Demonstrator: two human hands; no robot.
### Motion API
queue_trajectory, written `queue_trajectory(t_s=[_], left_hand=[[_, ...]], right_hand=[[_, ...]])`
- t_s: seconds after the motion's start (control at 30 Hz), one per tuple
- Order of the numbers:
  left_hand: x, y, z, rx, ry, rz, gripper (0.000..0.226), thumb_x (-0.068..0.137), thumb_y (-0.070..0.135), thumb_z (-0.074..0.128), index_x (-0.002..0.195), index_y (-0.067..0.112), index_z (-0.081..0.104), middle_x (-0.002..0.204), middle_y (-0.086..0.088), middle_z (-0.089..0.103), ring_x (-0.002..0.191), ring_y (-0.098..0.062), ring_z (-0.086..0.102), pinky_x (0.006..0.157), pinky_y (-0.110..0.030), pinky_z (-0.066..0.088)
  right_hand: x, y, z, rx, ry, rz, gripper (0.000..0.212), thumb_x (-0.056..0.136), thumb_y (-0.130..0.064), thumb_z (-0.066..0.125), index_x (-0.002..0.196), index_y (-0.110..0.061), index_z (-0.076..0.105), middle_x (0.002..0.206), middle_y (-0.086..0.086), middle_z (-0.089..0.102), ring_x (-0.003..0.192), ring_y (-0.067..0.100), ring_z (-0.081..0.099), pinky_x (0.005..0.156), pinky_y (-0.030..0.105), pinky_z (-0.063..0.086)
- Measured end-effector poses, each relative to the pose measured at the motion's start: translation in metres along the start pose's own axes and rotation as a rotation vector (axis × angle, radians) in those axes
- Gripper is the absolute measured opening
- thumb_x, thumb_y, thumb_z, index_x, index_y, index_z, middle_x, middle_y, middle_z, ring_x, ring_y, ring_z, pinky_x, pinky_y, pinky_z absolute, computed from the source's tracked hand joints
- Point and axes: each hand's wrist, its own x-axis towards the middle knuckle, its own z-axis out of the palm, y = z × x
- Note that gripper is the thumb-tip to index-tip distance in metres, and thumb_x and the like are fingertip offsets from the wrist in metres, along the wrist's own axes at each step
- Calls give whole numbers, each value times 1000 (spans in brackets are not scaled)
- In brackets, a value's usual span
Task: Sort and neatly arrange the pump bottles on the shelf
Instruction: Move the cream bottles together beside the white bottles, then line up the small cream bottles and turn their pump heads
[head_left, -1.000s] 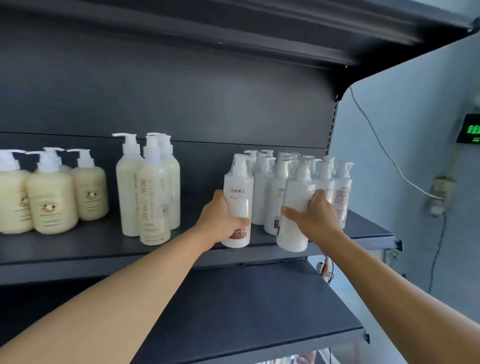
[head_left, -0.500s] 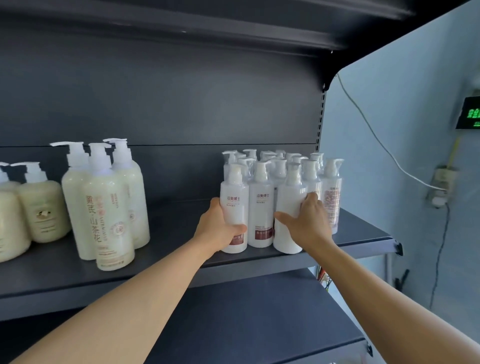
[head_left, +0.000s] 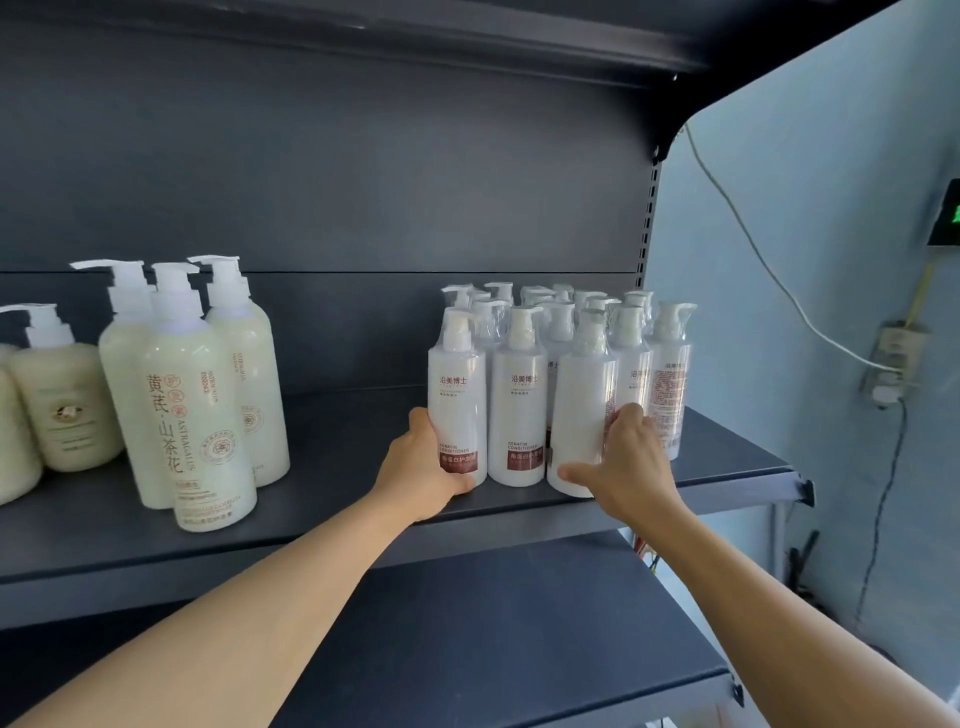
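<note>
Dark shelf (head_left: 337, 499), white pump bottles (head_left: 561, 332) packed tight toward its right end, cream bottles (head_left: 192, 395) well apart to the left. Front row: left bottle (head_left: 457, 405) gripped low by the left hand (head_left: 421, 467), fingers wrapped round its base; blank-faced bottle (head_left: 582, 410) clasped by the right hand (head_left: 623, 462), thumb across the front, fingers round its right side. Best squared with the middle bottle (head_left: 518, 410): bases flush along the front edge, blank one turned label-forward, slid rather than lifted, pumps aligned.
</note>
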Motion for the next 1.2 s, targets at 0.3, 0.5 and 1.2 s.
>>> queue_trajectory(t_s=[0.3, 0.5, 1.2], left_hand=[[1, 9, 5, 85, 38, -19, 70, 71, 24, 80, 122, 10, 34, 124, -6, 54, 109, -25, 56, 88, -36, 49], [1, 11, 9, 74, 39, -25, 72, 72, 24, 80, 123, 10, 32, 123, -6, 54, 108, -24, 56, 87, -36, 49], [-80, -19, -96, 477, -60, -31, 50, 88, 28, 61, 133, 21, 39, 131, -3, 50, 112, -24, 52, 97, -40, 45]], right_hand=[[9, 4, 4, 59, 50, -13, 60, 71, -21, 81, 109, -5, 37, 113, 12, 43, 85, 22, 44, 71, 31, 38], [13, 6, 6, 19, 58, 0, 60, 73, -24, 79, 111, -7, 36, 116, 11, 42, 95, 27, 50, 71, 33, 41], [-78, -70, 11, -199, -366, -354, 55, 85, -34, 62, 129, -9, 39, 132, 10, 42, 122, 27, 42, 97, 35, 40]])
